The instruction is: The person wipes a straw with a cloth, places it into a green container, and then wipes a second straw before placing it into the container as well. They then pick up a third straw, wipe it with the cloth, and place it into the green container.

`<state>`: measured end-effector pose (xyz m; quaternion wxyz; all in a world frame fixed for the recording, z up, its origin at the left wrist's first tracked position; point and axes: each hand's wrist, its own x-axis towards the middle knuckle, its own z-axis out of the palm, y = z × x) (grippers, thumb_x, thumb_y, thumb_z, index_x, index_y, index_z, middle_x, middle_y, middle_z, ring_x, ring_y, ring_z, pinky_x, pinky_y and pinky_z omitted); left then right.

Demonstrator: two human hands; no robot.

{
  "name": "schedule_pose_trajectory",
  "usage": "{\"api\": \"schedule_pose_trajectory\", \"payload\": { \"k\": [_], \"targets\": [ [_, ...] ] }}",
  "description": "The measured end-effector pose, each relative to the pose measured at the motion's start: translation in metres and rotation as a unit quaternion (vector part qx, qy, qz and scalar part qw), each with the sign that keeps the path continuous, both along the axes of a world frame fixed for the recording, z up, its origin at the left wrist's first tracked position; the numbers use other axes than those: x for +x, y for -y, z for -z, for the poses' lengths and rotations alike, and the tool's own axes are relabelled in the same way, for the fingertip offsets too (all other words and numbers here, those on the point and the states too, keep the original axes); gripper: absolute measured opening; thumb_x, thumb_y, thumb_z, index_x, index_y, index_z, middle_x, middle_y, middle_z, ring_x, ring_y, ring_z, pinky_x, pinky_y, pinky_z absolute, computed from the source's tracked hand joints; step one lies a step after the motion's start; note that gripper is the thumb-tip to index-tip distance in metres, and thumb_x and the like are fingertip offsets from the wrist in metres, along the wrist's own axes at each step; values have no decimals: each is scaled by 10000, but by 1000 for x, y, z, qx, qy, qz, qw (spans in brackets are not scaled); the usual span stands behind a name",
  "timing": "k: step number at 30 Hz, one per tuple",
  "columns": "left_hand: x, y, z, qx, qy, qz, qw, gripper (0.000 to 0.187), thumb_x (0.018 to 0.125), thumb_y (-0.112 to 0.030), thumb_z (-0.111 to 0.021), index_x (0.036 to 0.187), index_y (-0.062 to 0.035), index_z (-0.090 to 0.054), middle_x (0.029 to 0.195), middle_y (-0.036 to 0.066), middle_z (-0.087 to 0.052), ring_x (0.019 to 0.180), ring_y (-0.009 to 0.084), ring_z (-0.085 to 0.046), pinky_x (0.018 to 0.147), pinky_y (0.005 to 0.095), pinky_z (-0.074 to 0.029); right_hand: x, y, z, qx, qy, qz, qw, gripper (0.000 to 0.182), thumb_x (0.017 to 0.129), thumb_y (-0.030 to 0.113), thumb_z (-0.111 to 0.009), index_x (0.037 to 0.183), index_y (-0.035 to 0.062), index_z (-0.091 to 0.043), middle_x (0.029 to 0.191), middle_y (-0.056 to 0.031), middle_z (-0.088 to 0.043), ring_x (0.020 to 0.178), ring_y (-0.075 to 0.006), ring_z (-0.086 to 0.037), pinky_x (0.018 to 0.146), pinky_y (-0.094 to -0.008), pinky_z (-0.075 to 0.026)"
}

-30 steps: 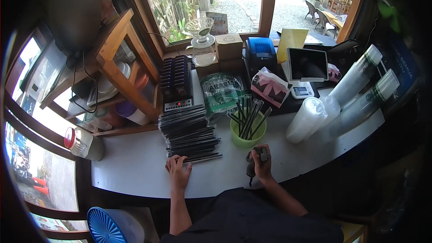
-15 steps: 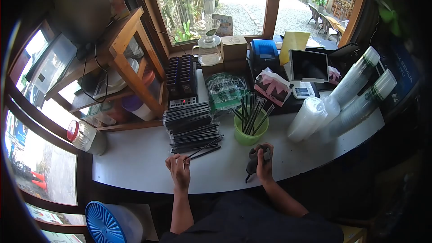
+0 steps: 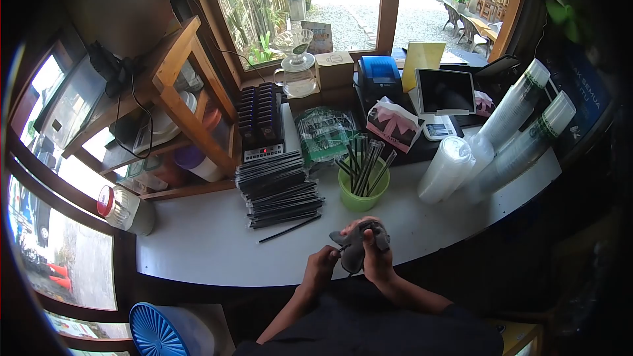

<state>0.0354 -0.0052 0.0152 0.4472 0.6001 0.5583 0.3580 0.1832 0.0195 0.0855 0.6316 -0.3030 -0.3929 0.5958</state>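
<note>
My right hand [image 3: 376,260] is closed around a crumpled dark grey cloth [image 3: 354,257] in front of my body. Close against the cloth's left side, my left hand [image 3: 321,267] pinches a thin black straw, most of which is hidden; only a dark sliver shows between fingers and cloth. Beyond my left hand lies a stack of wrapped black straws [image 3: 277,188]. One loose straw [image 3: 290,229] rests on the white counter just below that stack. A light green cup [image 3: 364,198] full of upright black straws stands behind my right hand.
Stacked clear plastic cups [image 3: 514,109] and white lids [image 3: 447,170] occupy the counter's right side. A blue-topped printer [image 3: 380,72] and a tablet [image 3: 446,91] stand at the back. A red-lidded jar [image 3: 125,209] is at the left, beside a wooden shelf [image 3: 178,92].
My left hand has moved right and toward me, from the straw stack to the cloth. My right hand has come slightly left and nearer, still gripping the cloth. The view has shifted a little.
</note>
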Motion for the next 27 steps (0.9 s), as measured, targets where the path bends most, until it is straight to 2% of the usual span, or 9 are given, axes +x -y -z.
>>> {"api": "schedule_pose_trajectory", "payload": {
  "k": [3,4,6,10,15,16,18,25,27],
  "targets": [
    [-1,1,-2,14,31,-7,999,286,994,-272,-529,981,6,-597,746,118,-619,671,169,-568,648,315,-468,-2,1,-1,75,26,0,997,490,923,465,-602,1133,58,-428,989,-132,-572,982,-219,-580,905,-383,-468],
    [-2,0,2,15,85,-7,996,301,1001,-285,-518,973,6,-593,748,103,-615,680,158,-562,649,311,-467,-4,8,3,16,-28,-108,994,467,919,417,-634,1136,57,-428,991,-133,-575,961,-205,-590,893,-374,-474],
    [-3,0,13,18,192,-5,981,332,1014,-311,-495,958,4,-585,752,74,-607,697,136,-551,652,304,-464,-6,10,22,19,212,-96,972,391,937,286,-645,1170,40,-450,1053,-108,-577,943,-138,-583,851,-307,-468],
    [-10,-2,-5,-40,166,1,985,438,1022,-404,-450,897,3,-553,723,-3,-520,659,98,-463,608,271,-412,2,-12,-11,59,63,-75,993,224,955,162,-607,1111,43,-500,1094,-83,-546,970,-119,-553,845,-287,-457],
    [-6,-12,-18,25,171,-34,984,479,1022,-451,-418,820,-25,-503,686,-40,-437,644,69,-372,591,249,-346,-9,-17,-13,137,255,-97,952,230,963,157,-595,1154,53,-519,1056,-54,-542,963,-107,-536,840,-275,-443],
    [-8,-15,-15,3,167,-31,986,475,1025,-445,-412,816,-28,-505,683,-37,-437,644,74,-380,604,251,-357,-11,-18,-5,9,216,-185,959,222,961,155,-599,1144,56,-522,1047,-51,-540,965,-98,-529,842,-268,-439],
    [-13,-20,0,-45,159,-27,986,469,1031,-432,-401,807,-33,-508,676,-32,-437,644,82,-396,631,254,-380,-12,-22,-5,2,181,-131,975,207,964,143,-589,1137,51,-523,1059,-52,-540,971,-106,-528,848,-269,-439],
    [-8,-51,18,65,163,-35,984,154,987,-106,-474,911,-24,-580,813,17,-556,750,142,-504,708,297,-448,-9,-31,-25,200,236,-56,949,169,963,119,-562,1107,34,-535,1061,-75,-557,968,-159,-553,851,-307,-441],
    [-6,-53,9,78,149,-28,985,145,982,-112,-484,961,-23,-596,813,14,-564,742,128,-504,697,286,-443,-12,-33,-15,97,242,-103,960,161,961,122,-574,1094,39,-540,1058,-60,-548,979,-134,-531,854,-293,-435]
  ]
}}
